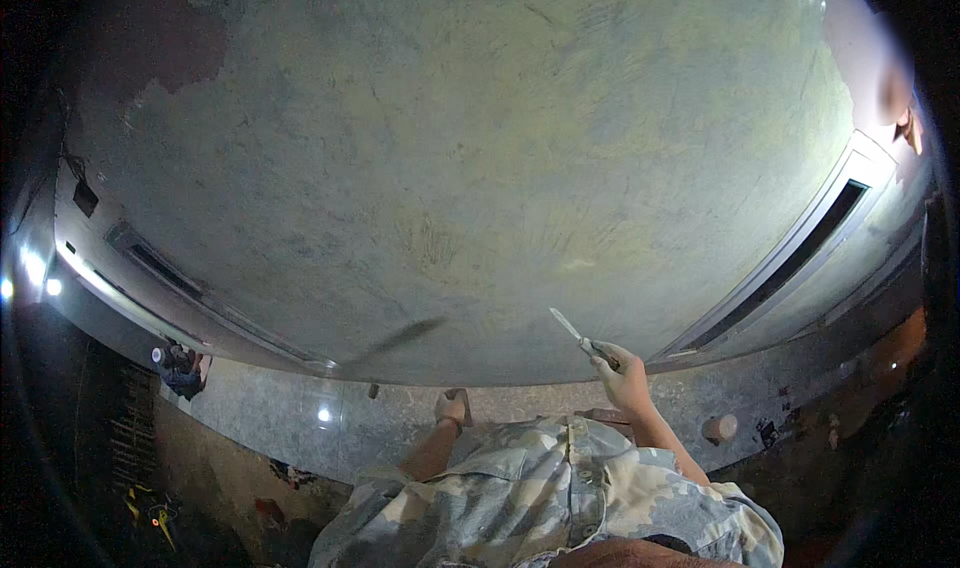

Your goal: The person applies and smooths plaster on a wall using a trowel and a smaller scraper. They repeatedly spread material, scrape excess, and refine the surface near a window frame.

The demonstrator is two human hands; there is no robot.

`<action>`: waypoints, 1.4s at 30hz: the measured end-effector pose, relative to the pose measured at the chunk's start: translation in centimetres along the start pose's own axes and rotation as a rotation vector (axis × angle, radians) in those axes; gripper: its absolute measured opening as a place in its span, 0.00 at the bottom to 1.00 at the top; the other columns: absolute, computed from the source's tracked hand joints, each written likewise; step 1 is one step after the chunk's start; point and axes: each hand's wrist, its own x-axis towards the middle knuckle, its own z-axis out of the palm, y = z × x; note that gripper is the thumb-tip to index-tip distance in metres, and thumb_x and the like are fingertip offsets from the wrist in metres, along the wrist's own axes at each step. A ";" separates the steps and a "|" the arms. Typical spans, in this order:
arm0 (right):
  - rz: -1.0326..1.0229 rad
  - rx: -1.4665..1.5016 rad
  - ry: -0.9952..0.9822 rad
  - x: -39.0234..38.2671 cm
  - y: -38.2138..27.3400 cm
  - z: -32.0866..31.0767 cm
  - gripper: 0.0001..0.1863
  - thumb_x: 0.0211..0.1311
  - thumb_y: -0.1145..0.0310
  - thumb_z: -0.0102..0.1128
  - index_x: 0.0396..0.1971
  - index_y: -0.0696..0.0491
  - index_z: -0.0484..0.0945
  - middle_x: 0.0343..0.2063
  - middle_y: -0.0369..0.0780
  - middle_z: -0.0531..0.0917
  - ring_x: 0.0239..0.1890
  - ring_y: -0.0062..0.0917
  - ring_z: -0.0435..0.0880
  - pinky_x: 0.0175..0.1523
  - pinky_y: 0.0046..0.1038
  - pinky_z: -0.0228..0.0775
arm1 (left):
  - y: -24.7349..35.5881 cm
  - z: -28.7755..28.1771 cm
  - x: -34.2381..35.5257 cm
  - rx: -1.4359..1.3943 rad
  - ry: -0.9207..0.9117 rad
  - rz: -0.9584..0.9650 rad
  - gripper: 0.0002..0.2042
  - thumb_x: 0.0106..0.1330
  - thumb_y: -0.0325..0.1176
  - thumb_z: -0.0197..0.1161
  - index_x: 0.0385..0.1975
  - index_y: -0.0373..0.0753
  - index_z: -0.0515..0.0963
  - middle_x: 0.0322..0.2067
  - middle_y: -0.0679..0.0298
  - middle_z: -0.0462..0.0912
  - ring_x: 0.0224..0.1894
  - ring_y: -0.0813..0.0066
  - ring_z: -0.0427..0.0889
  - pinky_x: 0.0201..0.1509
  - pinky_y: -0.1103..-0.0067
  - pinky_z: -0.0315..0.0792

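My right hand (622, 376) is closed round the dark handle of a putty knife (567, 325). Its pale, narrow-looking blade points up and left, toward a broad grey-green surface (450, 168) with patchy smears and scratches. Whether the tip touches that surface, I cannot tell. Lower and to the left, my left hand (450, 407) is closed on a small flat brown piece (463, 406), close to the surface's lower edge. The kind of that piece is not clear. A long shadow (398, 338) falls on the surface between and above my hands.
A long slotted frame (790, 253) runs along the right, with a darker slot (155, 263) at left. A person (182, 366) is at far left; another person's hand (910, 128) shows at upper right. A round pale-brown container (719, 428) stands right of my right forearm.
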 end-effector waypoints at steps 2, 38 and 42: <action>0.071 0.020 -0.004 -0.5 0.9 0.5 0.17 0.70 0.71 0.66 0.55 0.62 0.83 0.40 0.38 0.89 0.40 0.19 0.82 0.48 0.24 0.75 | 0.2 0.6 -0.1 -0.191 -0.053 0.025 0.22 0.72 0.47 0.62 0.51 0.33 0.83 0.45 0.53 0.87 0.51 0.52 0.85 0.55 0.66 0.75; 0.132 -0.941 -0.454 6.1 13.8 5.1 0.14 0.64 0.66 0.58 0.42 0.56 0.88 0.44 0.51 0.89 0.48 0.47 0.89 0.51 0.46 0.82 | 13.6 2.7 -8.1 -0.829 -0.928 0.066 0.16 0.63 0.33 0.69 0.50 0.41 0.78 0.45 0.63 0.82 0.50 0.63 0.82 0.58 0.62 0.76; 0.137 -0.759 -0.335 7.1 8.2 6.8 0.16 0.64 0.64 0.61 0.46 0.56 0.87 0.41 0.50 0.90 0.44 0.44 0.90 0.49 0.42 0.81 | 13.1 2.2 -8.8 -0.736 -0.800 0.046 0.17 0.64 0.34 0.70 0.51 0.40 0.77 0.45 0.62 0.82 0.50 0.64 0.82 0.55 0.62 0.78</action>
